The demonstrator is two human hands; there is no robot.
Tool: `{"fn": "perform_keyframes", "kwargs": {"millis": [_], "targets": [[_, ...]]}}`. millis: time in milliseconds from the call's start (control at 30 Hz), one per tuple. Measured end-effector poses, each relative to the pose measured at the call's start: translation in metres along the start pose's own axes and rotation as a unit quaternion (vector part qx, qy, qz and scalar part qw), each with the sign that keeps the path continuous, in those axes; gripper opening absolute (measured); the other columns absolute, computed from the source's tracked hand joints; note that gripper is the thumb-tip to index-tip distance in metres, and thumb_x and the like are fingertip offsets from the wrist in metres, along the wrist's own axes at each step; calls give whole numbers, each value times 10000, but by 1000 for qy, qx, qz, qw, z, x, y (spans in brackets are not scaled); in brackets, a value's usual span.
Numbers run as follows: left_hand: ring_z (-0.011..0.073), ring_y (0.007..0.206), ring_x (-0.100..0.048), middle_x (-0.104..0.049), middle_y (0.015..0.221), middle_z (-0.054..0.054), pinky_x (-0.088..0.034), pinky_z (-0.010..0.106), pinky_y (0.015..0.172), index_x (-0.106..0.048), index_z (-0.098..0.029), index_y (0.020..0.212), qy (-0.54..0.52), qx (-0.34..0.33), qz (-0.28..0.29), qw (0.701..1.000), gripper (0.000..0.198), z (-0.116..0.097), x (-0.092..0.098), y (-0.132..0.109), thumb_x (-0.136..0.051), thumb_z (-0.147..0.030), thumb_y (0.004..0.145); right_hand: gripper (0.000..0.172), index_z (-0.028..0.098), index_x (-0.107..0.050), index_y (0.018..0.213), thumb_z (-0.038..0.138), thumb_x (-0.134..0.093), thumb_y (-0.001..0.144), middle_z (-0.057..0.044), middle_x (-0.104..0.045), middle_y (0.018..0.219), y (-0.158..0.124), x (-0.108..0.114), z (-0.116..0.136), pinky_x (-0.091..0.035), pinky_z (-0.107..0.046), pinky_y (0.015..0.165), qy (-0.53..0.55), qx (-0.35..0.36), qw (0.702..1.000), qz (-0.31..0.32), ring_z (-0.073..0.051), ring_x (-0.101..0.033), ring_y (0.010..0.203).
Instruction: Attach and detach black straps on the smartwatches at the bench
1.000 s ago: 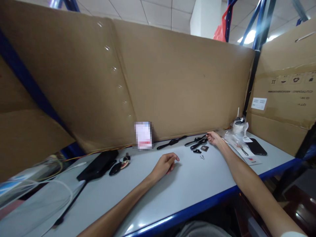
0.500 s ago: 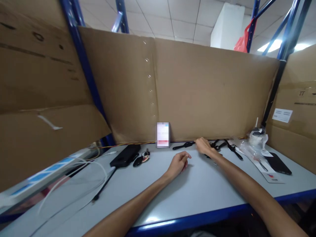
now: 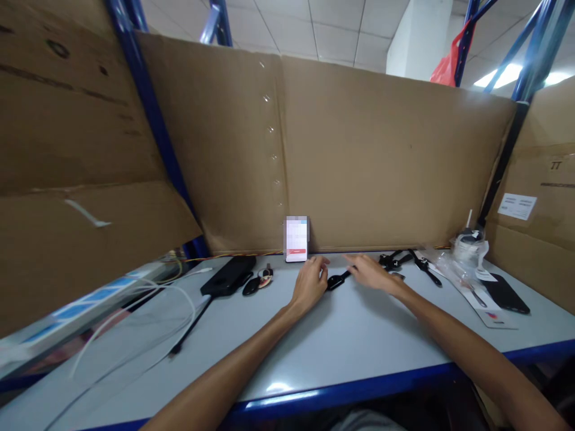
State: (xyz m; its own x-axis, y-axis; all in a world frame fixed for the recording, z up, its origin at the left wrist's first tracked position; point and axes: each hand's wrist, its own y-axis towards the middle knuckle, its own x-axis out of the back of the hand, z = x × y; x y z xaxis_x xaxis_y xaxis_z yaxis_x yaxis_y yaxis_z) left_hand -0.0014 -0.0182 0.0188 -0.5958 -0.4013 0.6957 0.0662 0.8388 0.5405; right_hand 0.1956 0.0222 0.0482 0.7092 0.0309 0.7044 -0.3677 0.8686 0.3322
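A black smartwatch (image 3: 335, 282) lies on the grey table between my two hands, its strap running toward each of them. My right hand (image 3: 369, 271) is at the strap's right end, index finger stretched out to the left and the other fingers bent at the strap. Beside the watch's left end is my left hand (image 3: 309, 281), fingers curved but apart. It covers the end of that strap. Just behind my left hand, a phone (image 3: 296, 240) with a lit screen leans against the cardboard. More black watches (image 3: 392, 261) lie beyond my right hand.
Left on the table are a black power bank (image 3: 229, 276), keys with a fob (image 3: 252, 286), white cables and a power strip (image 3: 96, 299). Toward the right are another watch (image 3: 426, 272), plastic packaging (image 3: 453, 275) and a black phone (image 3: 507, 293). Cardboard walls (image 3: 381, 161) surround the table.
The watch has come nearer to me, along with my right hand. My left hand has moved left and forward to the watch's left end, and its fingers have lifted and spread.
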Motion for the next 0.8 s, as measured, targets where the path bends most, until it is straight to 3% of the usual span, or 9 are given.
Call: {"fn": "perform_keyframes", "kwargs": {"millis": [67, 100, 200, 300, 400, 567, 733, 800], "targets": [[258, 996, -623, -679, 1007, 118, -447, 348, 862, -645, -167, 1058, 67, 7, 65, 996, 234, -4, 2, -3, -447, -170, 932, 118, 227, -734, 952, 215, -643, 878, -97, -734, 1077, -6, 29, -4, -442, -308, 898, -42, 32, 998, -24, -258, -595, 1156], [269, 997, -631, -682, 1024, 135, -446, 352, 852, -652, -160, 1056, 101, 10, 96, 990, 231, -7, 3, -6, -452, -209, 950, 140, 201, -737, 909, 239, -602, 907, -106, -741, 1011, -8, 44, -9, -439, -303, 848, -63, 25, 997, -43, -251, -619, 1068], [330, 979, -657, -691, 1025, 201, -442, 387, 821, -670, -130, 1029, 189, 24, 152, 970, 349, -15, 7, -14, -459, -404, 984, 288, 184, -692, 687, 319, -577, 914, -52, -687, 685, -15, 86, -30, -362, -265, 623, -201, -62, 971, -117, -185, -601, 711], [373, 910, -687, -705, 959, 233, -448, 412, 784, -672, -114, 1040, 256, 39, 187, 948, 522, -23, 11, -22, -431, -572, 970, 263, 185, -607, 543, 187, -648, 803, -36, -617, 581, -24, 112, -50, -276, -265, 556, -266, -116, 952, -94, -157, -554, 618], [383, 887, -701, -713, 946, 239, -457, 410, 755, -665, -123, 1058, 302, 28, 217, 928, 585, -29, 15, -28, -373, -622, 971, 284, 189, -556, 478, 95, -678, 716, -34, -579, 517, -30, 117, -58, -274, -265, 542, -281, -142, 949, -32, -150, -543, 572], [389, 881, -702, -721, 951, 229, -450, 389, 724, -626, -139, 1088, 309, 12, 254, 916, 586, -38, 19, -33, -394, -658, 949, 298, 182, -570, 441, 118, -729, 684, -27, -559, 429, -31, 106, -61, -338, -257, 509, -227, -200, 948, 99, -148, -532, 457], [345, 882, -691, -729, 966, 170, -404, 339, 687, -579, -183, 1102, 235, 30, 289, 928, 380, -46, 19, -35, -469, -518, 959, 277, 185, -593, 464, 164, -834, 599, -26, -563, 440, -31, 100, -67, -367, -244, 499, -222, -219, 947, 83, -180, -599, 532], [329, 883, -683, -731, 969, 148, -384, 321, 671, -557, -195, 1144, 206, 36, 296, 932, 392, -49, 21, -34, -511, -526, 937, 285, 189, -598, 475, 201, -871, 555, -11, -553, 436, -31, 99, -68, -377, -239, 493, -203, -230, 949, 76, -177, -600, 528]]}}
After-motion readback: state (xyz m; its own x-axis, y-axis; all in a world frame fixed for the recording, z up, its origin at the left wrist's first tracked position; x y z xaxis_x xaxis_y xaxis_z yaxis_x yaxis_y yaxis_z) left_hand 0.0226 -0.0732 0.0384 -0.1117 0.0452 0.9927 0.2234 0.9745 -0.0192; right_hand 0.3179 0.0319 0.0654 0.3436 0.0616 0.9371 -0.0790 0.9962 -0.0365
